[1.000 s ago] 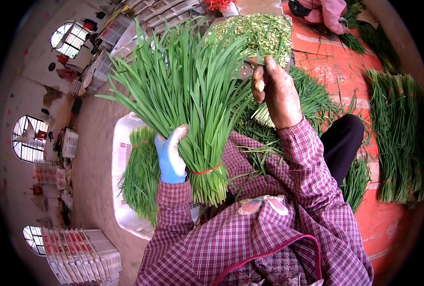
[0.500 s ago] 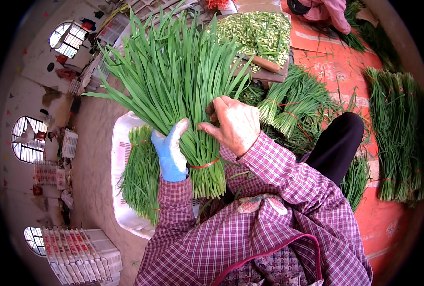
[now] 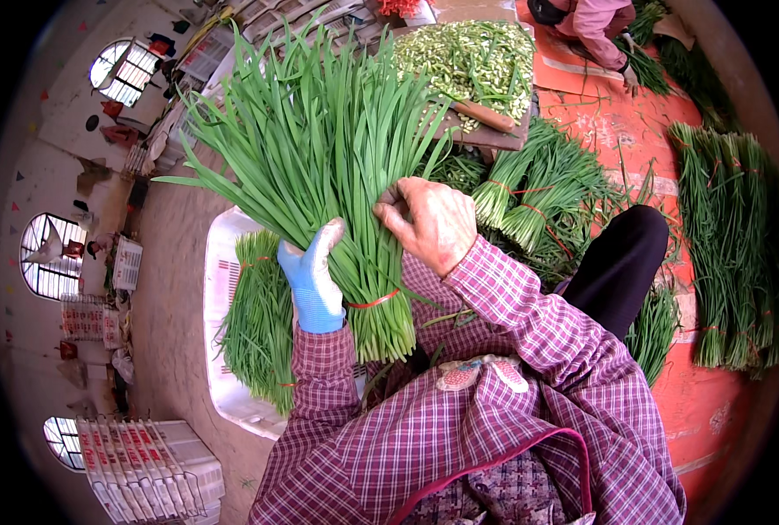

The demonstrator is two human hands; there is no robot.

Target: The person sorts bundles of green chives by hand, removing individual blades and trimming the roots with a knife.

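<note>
A large bunch of garlic chives (image 3: 319,149) stands tilted in front of me, leaves fanning up and away, cut stems toward me. A red band (image 3: 373,301) ties it near the stem ends. My left hand (image 3: 315,276), in a blue and white glove, is wrapped round the left side of the bunch just above the band. Bare, my right hand (image 3: 433,223) has thumb and index finger pinched together at the leaves on the right edge. What sits between those fingertips is mostly hidden.
On my left, a white plastic crate (image 3: 217,341) holds tied chives (image 3: 258,324). Ahead, a wooden-handled knife (image 3: 485,115) lies by chopped stem ends (image 3: 468,61). More bundles (image 3: 538,192) and a long row (image 3: 730,245) lie right. A co-worker's pink sleeve (image 3: 590,35) shows at the top.
My right thumb and index finger have closed from a spread pose into a pinch at the leaves. The left hand and bunch barely moved. The co-worker's hand has come down into view.
</note>
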